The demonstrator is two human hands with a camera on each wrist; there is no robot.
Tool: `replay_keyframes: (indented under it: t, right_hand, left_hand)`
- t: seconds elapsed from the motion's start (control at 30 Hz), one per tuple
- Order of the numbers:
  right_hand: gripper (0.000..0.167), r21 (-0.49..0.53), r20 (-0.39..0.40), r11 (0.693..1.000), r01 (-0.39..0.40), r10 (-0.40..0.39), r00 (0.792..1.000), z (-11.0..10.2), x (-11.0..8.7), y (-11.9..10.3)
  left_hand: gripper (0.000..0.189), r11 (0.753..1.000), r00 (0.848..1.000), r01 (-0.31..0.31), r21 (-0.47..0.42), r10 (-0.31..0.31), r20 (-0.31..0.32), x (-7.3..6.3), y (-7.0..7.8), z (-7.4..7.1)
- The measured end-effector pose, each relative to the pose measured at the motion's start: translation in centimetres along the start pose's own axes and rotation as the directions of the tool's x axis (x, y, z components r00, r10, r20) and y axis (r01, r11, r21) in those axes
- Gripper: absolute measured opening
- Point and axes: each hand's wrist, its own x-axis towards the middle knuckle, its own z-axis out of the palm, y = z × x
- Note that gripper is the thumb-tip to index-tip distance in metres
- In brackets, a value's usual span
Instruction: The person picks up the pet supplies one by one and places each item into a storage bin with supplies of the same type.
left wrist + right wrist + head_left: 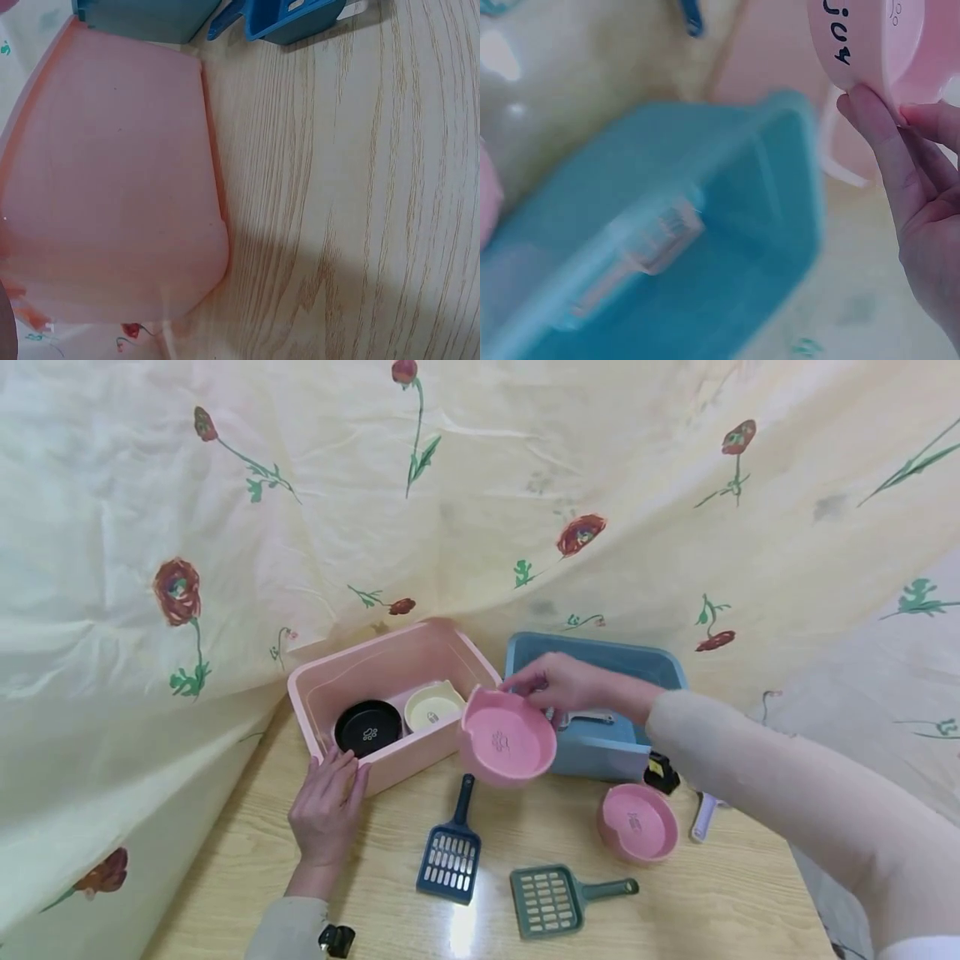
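Note:
My right hand (558,683) pinches the rim of a pink pet bowl (506,742) between thumb and fingers. The bowl is tilted, its paw-print inside facing the head camera, in front of the gap between two bins. Dark lettering shows on the bowl's outer side (840,34) in the right wrist view. My left hand (326,810) rests with its fingers on the front rim of the pink bin (405,768). Inside that bin lie a black pet bowl (368,729) and a cream pet bowl (432,706). The left wrist view mostly shows the bin's pink wall (120,172).
A blue bin (600,647) holds a pale scoop (667,240). On the wooden table lie a navy litter scoop (450,856), a green litter scoop (547,902), another pink bowl (637,823), a small black object (660,774) and a lilac handle (703,818). Flowered cloth hangs behind.

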Motion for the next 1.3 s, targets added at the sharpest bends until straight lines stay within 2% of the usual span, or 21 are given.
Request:
replay_keyframes:
  t: [0.2,0.43,0.6,0.83,1.07,1.2,1.3]
  right_hand:
    - [0.046,-0.102,0.023,0.995,-0.002,0.004,1.000,-3.1,4.3,-3.2]
    - [0.048,-0.190,0.036,0.982,0.015,-0.009,0.999,-3.7,9.7,-5.7]
    - [0.053,-0.207,0.038,0.978,0.005,0.003,0.999,-2.7,13.2,-6.9]
    - [0.049,-0.227,0.009,0.974,0.011,-0.009,1.000,-0.8,16.7,-7.4]
    - [0.049,-0.213,0.029,0.977,-0.026,0.033,0.999,1.8,19.1,-7.3]
    - [0.049,-0.245,0.039,0.970,-0.005,0.015,0.999,3.7,20.2,-6.9]
    - [0.050,-0.217,0.042,0.976,-0.007,0.017,0.999,4.9,21.1,-6.6]
  left_hand:
    - [0.031,1.000,1.000,-0.007,0.012,0.007,0.012,0.1,0.1,-0.2]
    - [0.031,1.000,1.000,-0.006,0.015,0.006,-0.007,-0.3,0.1,-0.2]
    - [0.029,1.000,0.999,-0.011,0.003,0.011,-0.033,-0.4,0.0,0.0]
    - [0.029,1.000,0.998,-0.022,-0.012,0.022,-0.067,-0.2,-0.1,0.7]
    - [0.031,0.999,0.997,-0.039,-0.004,0.039,-0.067,-0.1,-0.4,0.9]
    - [0.031,0.999,0.996,-0.043,-0.002,0.043,-0.074,-0.1,-0.7,0.9]
    - [0.031,0.999,0.997,-0.045,-0.001,0.045,-0.070,-0.2,-0.8,0.9]
